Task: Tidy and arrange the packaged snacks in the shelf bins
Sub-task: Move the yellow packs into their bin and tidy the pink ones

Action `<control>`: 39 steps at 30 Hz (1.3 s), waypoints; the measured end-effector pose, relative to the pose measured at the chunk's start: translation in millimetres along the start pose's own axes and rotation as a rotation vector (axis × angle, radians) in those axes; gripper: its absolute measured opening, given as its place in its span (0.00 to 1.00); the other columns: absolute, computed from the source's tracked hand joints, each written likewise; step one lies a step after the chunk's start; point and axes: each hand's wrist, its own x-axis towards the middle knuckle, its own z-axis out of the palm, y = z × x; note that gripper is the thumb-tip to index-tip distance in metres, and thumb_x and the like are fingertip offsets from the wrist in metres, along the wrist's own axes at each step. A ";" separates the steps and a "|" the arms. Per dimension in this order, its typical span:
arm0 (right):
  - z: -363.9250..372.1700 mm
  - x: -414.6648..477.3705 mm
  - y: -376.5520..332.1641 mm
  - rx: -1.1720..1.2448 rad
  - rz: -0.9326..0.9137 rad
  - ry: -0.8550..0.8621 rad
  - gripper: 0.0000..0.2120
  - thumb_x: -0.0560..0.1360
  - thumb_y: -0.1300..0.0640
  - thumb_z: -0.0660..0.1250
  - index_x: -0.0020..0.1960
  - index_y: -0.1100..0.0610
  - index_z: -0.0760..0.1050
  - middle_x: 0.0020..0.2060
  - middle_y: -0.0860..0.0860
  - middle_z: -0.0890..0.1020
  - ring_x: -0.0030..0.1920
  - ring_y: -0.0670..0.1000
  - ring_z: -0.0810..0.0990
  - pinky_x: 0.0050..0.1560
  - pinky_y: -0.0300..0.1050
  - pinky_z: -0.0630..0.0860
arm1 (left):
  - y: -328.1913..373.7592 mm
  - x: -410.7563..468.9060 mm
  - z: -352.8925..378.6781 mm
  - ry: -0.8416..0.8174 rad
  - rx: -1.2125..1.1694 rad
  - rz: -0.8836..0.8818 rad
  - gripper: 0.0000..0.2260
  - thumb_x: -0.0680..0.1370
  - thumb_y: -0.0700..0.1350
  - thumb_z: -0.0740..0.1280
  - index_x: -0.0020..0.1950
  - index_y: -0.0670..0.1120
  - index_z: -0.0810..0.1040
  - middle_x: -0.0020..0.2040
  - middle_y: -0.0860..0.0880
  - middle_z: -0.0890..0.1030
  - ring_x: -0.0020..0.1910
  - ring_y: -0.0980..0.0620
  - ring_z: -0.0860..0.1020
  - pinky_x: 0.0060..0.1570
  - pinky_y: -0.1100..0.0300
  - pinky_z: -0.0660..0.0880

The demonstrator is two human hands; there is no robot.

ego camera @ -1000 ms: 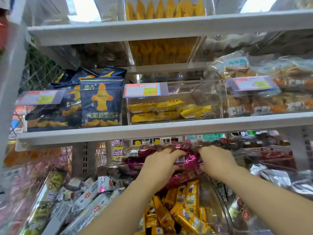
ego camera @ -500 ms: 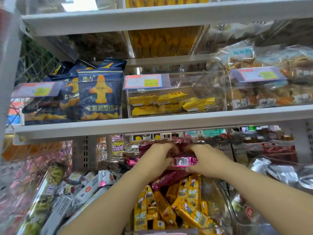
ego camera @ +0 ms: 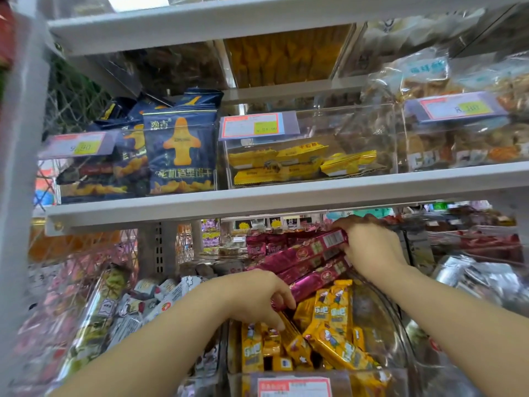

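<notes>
The pinkish-purple foil snack bars (ego camera: 300,259) lay in a slanted stack at the back of a clear plastic bin (ego camera: 400,319) on the lower shelf, above loose yellow-orange cartoon-printed bars (ego camera: 333,319) that filled the bin's front. The hands were well apart, one at each end of the stack. The left hand (ego camera: 257,296) curled its fingers round the near, lower end, and the right hand (ego camera: 372,247) gripped the far, upper end just under the front edge of the white metal shelf board (ego camera: 286,197).

On that board, navy biscuit bags printed with an orange aeroplane (ego camera: 180,156) stood near the left corner. Beside them, flat yellow wrappers (ego camera: 286,164) lay in a clear box with a red-bordered price tag (ego camera: 257,126) on its front edge. Clear bags of brown snacks (ego camera: 463,144) filled the right end. To the left of the lower bin lay small white wrapped sweets (ego camera: 143,308), and white wire mesh (ego camera: 77,101) closed off the shelving's left side.
</notes>
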 end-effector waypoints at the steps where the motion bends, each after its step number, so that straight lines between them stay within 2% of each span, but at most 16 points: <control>1: 2.1 0.7 1.5 0.014 -0.001 -0.012 0.25 0.76 0.61 0.62 0.69 0.41 0.68 0.62 0.48 0.76 0.62 0.52 0.73 0.49 0.46 0.75 | -0.3 -1.0 -1.9 -0.013 0.013 -0.012 0.20 0.74 0.51 0.72 0.65 0.57 0.74 0.65 0.54 0.75 0.56 0.50 0.79 0.56 0.53 0.76; 4: 2.3 4.5 2.2 0.079 -0.017 0.011 0.23 0.76 0.63 0.62 0.68 0.45 0.70 0.62 0.49 0.75 0.60 0.53 0.75 0.50 0.47 0.76 | -1.1 -2.9 -9.0 -0.029 0.093 -0.067 0.26 0.73 0.53 0.72 0.69 0.56 0.70 0.67 0.53 0.72 0.63 0.51 0.74 0.60 0.56 0.71; 6: 0.8 7.8 4.3 0.117 -0.006 0.056 0.23 0.75 0.65 0.62 0.67 0.48 0.71 0.63 0.51 0.75 0.60 0.54 0.74 0.52 0.47 0.75 | -2.5 -3.5 -12.2 -0.062 0.182 -0.127 0.30 0.72 0.54 0.73 0.72 0.55 0.67 0.69 0.52 0.71 0.66 0.50 0.71 0.63 0.54 0.70; 10: 0.3 5.8 8.9 0.127 0.026 0.012 0.22 0.75 0.64 0.64 0.66 0.51 0.73 0.60 0.53 0.77 0.56 0.55 0.78 0.50 0.47 0.76 | -1.3 -1.7 -8.7 -0.181 0.282 -0.184 0.30 0.73 0.53 0.72 0.73 0.53 0.66 0.72 0.50 0.67 0.69 0.47 0.68 0.63 0.53 0.68; 14: -0.6 -3.6 1.5 0.154 -0.026 -0.070 0.17 0.76 0.59 0.66 0.64 0.50 0.74 0.56 0.52 0.79 0.51 0.53 0.80 0.46 0.45 0.76 | -0.7 0.0 -8.0 -0.180 0.224 -0.158 0.26 0.71 0.53 0.74 0.67 0.54 0.72 0.70 0.51 0.68 0.68 0.47 0.69 0.63 0.53 0.69; 17: -5.0 -8.1 -2.4 0.124 -0.048 -0.143 0.13 0.74 0.47 0.68 0.58 0.49 0.77 0.49 0.49 0.81 0.48 0.51 0.80 0.42 0.44 0.76 | -3.5 -2.8 -7.5 -0.128 0.165 -0.136 0.26 0.70 0.54 0.75 0.66 0.55 0.72 0.70 0.53 0.69 0.67 0.48 0.69 0.64 0.51 0.69; 19: -7.8 -10.9 -4.0 0.005 -0.063 -0.181 0.20 0.73 0.39 0.66 0.61 0.47 0.75 0.54 0.48 0.79 0.56 0.52 0.76 0.50 0.46 0.74 | -3.1 -2.7 -4.2 -0.125 0.182 -0.142 0.28 0.71 0.54 0.74 0.69 0.55 0.69 0.71 0.52 0.68 0.68 0.48 0.68 0.64 0.52 0.69; 21: -11.9 -14.3 -6.8 -0.132 -0.113 -0.170 0.26 0.72 0.35 0.64 0.65 0.46 0.73 0.62 0.50 0.73 0.66 0.54 0.66 0.60 0.50 0.68 | 0.1 0.6 -0.1 -0.170 0.243 -0.142 0.31 0.72 0.54 0.72 0.73 0.55 0.65 0.73 0.51 0.66 0.69 0.47 0.67 0.66 0.51 0.68; 23: -17.4 -19.2 -12.7 -0.116 -0.169 -0.148 0.26 0.72 0.36 0.64 0.67 0.46 0.71 0.64 0.50 0.71 0.66 0.54 0.66 0.62 0.50 0.67 | 3.8 3.2 2.5 -0.222 0.295 -0.127 0.33 0.74 0.54 0.71 0.75 0.55 0.61 0.75 0.51 0.63 0.72 0.46 0.64 0.68 0.49 0.66; 26: -23.7 -26.9 -21.4 0.097 -0.261 -0.152 0.20 0.75 0.46 0.67 0.65 0.45 0.71 0.58 0.48 0.72 0.55 0.50 0.75 0.52 0.43 0.72 | 4.1 1.9 1.0 -0.247 0.281 -0.112 0.34 0.74 0.54 0.70 0.76 0.56 0.58 0.77 0.52 0.59 0.74 0.46 0.60 0.70 0.48 0.63; 28: -26.9 -30.7 -25.5 0.213 -0.345 -0.262 0.16 0.74 0.49 0.69 0.61 0.46 0.74 0.53 0.44 0.74 0.48 0.45 0.76 0.48 0.40 0.74 | 3.0 0.5 -1.2 -0.259 0.247 -0.087 0.33 0.74 0.54 0.70 0.76 0.56 0.60 0.76 0.53 0.60 0.74 0.48 0.60 0.71 0.49 0.61; 29: -28.2 -31.9 -27.1 0.272 -0.379 -0.376 0.16 0.72 0.48 0.71 0.60 0.46 0.75 0.49 0.43 0.76 0.46 0.44 0.77 0.47 0.41 0.76 | 2.6 0.6 -1.9 -0.266 0.231 -0.078 0.32 0.75 0.53 0.70 0.76 0.56 0.60 0.76 0.54 0.61 0.74 0.49 0.60 0.71 0.50 0.61; 31: -28.6 -34.6 -30.3 0.341 -0.417 -0.664 0.22 0.70 0.47 0.73 0.62 0.47 0.74 0.47 0.44 0.78 0.46 0.45 0.79 0.46 0.41 0.77 | 2.7 2.0 -2.5 -0.283 0.219 -0.078 0.32 0.75 0.53 0.70 0.76 0.56 0.61 0.76 0.54 0.62 0.73 0.49 0.61 0.71 0.51 0.61; 33: -27.1 -39.3 -34.0 0.288 -0.453 -0.836 0.30 0.68 0.44 0.74 0.67 0.48 0.70 0.49 0.45 0.78 0.47 0.46 0.78 0.45 0.39 0.75 | 4.2 3.7 -2.4 -0.298 0.228 -0.081 0.32 0.75 0.52 0.71 0.76 0.56 0.60 0.76 0.54 0.62 0.73 0.49 0.62 0.70 0.50 0.62; 37: -19.5 -46.6 -42.6 0.194 -0.464 -0.866 0.35 0.68 0.41 0.74 0.70 0.51 0.67 0.59 0.49 0.75 0.53 0.49 0.75 0.50 0.42 0.72 | 11.5 5.3 -3.4 -0.299 0.267 -0.075 0.34 0.75 0.51 0.70 0.77 0.56 0.57 0.75 0.51 0.61 0.72 0.47 0.62 0.67 0.53 0.63; 39: -15.6 -48.6 -48.7 0.169 -0.477 -0.861 0.31 0.68 0.39 0.73 0.63 0.57 0.73 0.52 0.52 0.78 0.46 0.50 0.75 0.42 0.44 0.71 | 14.5 7.3 -3.6 -0.310 0.272 -0.076 0.33 0.75 0.50 0.70 0.76 0.55 0.58 0.74 0.49 0.63 0.71 0.47 0.64 0.65 0.53 0.65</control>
